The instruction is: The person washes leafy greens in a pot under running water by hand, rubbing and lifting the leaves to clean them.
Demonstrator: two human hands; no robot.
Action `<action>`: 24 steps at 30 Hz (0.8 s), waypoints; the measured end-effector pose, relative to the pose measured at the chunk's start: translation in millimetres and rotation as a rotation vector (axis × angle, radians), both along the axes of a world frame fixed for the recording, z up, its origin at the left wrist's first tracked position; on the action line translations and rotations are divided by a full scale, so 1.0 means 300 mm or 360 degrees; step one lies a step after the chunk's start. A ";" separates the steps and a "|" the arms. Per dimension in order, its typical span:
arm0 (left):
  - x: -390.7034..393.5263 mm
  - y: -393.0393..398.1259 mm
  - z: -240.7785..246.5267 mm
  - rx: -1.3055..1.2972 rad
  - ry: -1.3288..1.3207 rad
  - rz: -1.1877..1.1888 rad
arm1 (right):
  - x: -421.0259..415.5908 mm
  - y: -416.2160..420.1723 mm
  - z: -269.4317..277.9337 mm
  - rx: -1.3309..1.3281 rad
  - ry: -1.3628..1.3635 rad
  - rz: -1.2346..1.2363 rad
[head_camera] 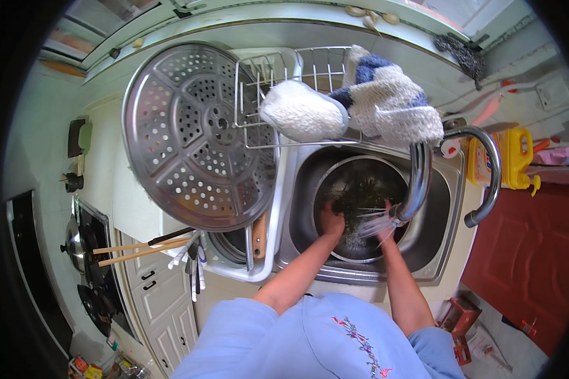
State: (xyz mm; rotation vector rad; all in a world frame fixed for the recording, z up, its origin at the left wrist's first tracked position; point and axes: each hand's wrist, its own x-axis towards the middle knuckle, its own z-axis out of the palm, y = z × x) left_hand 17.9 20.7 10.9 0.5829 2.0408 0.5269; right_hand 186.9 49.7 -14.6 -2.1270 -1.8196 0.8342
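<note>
A round metal basin [318, 189] sits in the stainless steel sink [436, 213]. Dark green leafy matter [362, 194], likely vegetables, lies in water inside it. My left hand [332, 220] reaches into the basin's left side, fingers down in the water at the edge of the greens. On the right, my right hand [385, 230] is in the basin too, partly covered by the spray and the faucet end. Water streams from the curved chrome faucet [419, 175] between my hands. Whether either hand grips any greens is hidden.
A large perforated steamer tray [204, 137] leans over the white dish rack [277, 222] at left. Cloths [393, 99] hang on a wire basket [308, 71] beyond the sink. A second curved spout [493, 175] and a yellow detergent jug [500, 158] stand right. Chopsticks [142, 246] jut out leftward.
</note>
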 end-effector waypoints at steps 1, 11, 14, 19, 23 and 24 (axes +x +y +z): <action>0.037 0.026 0.004 -0.0033 0.0069 -0.0057 | 0.013 -0.033 -0.102 -0.0233 0.0090 -0.0129; -0.030 -0.008 -0.053 0.0267 -0.1267 0.0328 | -0.046 0.056 0.220 -0.0706 0.1104 -0.0278; -0.027 0.003 0.110 0.0142 -0.0751 0.0110 | 0.037 0.061 0.071 0.0060 0.0442 -0.0056; -0.007 -0.005 0.133 -0.0078 -0.0376 -0.0218 | -0.049 -0.063 0.004 0.0384 -0.0349 0.0803; 0.009 -0.015 0.037 -0.0124 -0.0071 -0.0340 | 0.020 -0.054 0.016 0.0304 -0.0392 0.1332; 0.001 -0.019 0.011 -0.0088 -0.0002 -0.0333 | 0.015 -0.058 0.024 0.0305 -0.0365 0.1346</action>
